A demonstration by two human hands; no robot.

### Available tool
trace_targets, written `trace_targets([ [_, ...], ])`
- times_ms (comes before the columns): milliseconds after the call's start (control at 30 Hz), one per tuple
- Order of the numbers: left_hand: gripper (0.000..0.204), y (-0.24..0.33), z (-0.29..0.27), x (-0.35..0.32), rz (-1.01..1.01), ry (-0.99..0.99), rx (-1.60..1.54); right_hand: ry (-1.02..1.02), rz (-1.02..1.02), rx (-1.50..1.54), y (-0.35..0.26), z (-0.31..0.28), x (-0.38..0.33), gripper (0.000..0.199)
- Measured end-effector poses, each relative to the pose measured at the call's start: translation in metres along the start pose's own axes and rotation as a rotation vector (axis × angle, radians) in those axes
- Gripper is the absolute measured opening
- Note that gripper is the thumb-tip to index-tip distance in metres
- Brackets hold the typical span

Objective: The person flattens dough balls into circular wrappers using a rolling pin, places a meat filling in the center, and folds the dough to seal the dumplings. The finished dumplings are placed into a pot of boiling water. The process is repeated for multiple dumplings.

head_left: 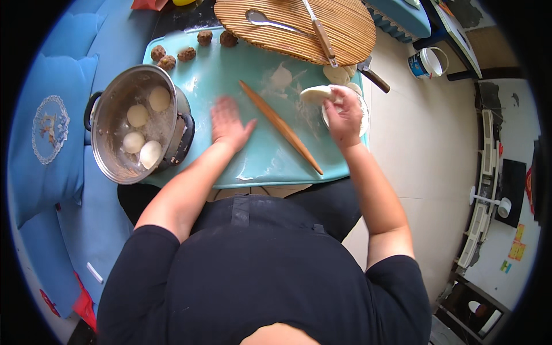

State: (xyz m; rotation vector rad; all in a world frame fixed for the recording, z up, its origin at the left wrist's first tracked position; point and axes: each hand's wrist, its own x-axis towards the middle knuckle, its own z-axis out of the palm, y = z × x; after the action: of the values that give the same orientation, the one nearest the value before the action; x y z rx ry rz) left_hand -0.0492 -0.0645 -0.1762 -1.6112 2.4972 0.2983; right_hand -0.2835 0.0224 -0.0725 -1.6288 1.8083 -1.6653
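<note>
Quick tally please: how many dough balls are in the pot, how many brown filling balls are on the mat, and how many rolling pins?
White dough balls in the metal pot: 4
Brown filling balls on the teal mat: 5
Wooden rolling pins: 1
Total: 10
</note>
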Motion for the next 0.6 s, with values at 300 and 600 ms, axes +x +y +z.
trace_targets([
  [300, 0.05, 0.007, -0.029, -0.034, 0.048, -0.34, -1.8, -0.308, 0.662, 0.459, -0.02, 0.072, -0.065, 0.029],
  [600, 0.037, -0.081, 0.007, -0.059, -0.193, -0.212, -1.869, -0.699, 0.064, -0.789, 0.007, 0.045, -0.087, 0.056],
])
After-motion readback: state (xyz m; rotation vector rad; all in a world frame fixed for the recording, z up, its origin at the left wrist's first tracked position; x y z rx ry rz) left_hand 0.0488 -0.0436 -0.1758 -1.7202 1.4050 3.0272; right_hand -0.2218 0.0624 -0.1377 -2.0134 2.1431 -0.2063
